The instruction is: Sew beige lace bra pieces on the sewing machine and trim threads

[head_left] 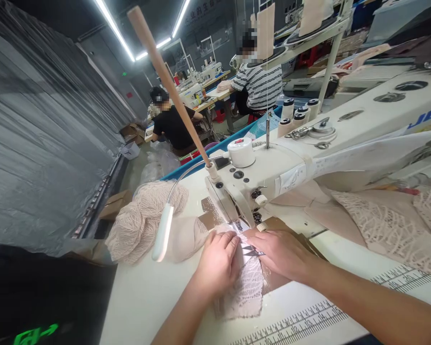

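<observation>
A strip of pale pink lace fabric runs under the needle area of a white sewing machine, its loose end lying toward me. My left hand is closed on the lace beside the presser foot, fingers bent and pressed together. From my right hand the metal blades of thread snips stick out over the lace, pointing left. My right fingers are wrapped around the snips, with the fingertips close to the foot. The snips' handle is hidden in that hand.
Bundled lace lies left, behind a lamp on a bendy neck. More lace panels are at the right. A printed ruler runs along the front edge. A wooden rod rises from the machine. Two people sit beyond.
</observation>
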Available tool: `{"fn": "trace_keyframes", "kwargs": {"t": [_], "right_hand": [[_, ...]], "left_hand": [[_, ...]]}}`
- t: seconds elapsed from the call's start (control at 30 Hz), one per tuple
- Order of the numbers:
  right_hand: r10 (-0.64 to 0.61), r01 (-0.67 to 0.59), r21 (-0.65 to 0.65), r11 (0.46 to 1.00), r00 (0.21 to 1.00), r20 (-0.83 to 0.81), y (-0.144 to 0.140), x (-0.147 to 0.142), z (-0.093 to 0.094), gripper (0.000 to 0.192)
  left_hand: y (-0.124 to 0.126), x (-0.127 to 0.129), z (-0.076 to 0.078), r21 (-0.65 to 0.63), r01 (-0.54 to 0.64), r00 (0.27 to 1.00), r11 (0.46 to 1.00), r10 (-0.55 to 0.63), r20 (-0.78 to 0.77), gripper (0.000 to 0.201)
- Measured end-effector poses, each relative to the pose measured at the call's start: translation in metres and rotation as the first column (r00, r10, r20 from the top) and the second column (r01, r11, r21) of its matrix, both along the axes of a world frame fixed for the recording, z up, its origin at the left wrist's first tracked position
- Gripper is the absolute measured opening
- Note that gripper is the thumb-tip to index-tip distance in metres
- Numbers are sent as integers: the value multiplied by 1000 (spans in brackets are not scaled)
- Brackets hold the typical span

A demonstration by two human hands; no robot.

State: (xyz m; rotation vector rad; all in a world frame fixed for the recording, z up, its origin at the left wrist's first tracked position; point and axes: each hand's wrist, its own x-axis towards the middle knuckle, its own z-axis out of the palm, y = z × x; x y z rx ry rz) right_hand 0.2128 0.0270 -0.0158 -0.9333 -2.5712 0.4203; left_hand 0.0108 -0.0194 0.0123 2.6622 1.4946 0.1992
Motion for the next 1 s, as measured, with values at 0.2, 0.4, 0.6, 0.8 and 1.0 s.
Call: {"fn": "trace_keyframes", "kwargs": {"t": [0.2, 0.4, 0.6, 0.8, 1.0], "right_hand": [[41, -40, 47, 998, 999, -28, -1, 4, 6, 16], [45, -45, 5, 999, 998, -54, -2, 1, 4, 16], [4, -5, -61, 998, 1000, -2, -1, -1, 2, 16], [-15, 16, -53, 998, 1000, 20, 0, -1, -1, 27], [-37, 41, -57, 998, 998, 58, 1, -4, -4, 34]], "left_hand": [[-7, 3, 1, 11, 22, 996, 1000, -23, 82, 45], [-5, 4, 2, -9, 14, 997, 1000, -13, 80, 39], [-1, 2, -3, -36, -1, 999, 999, 2, 39, 48], [6, 1, -4, -18, -3, 1000, 1000, 3, 18, 50], [16, -1, -3, 6, -39, 999, 999, 39, -6, 46]]}}
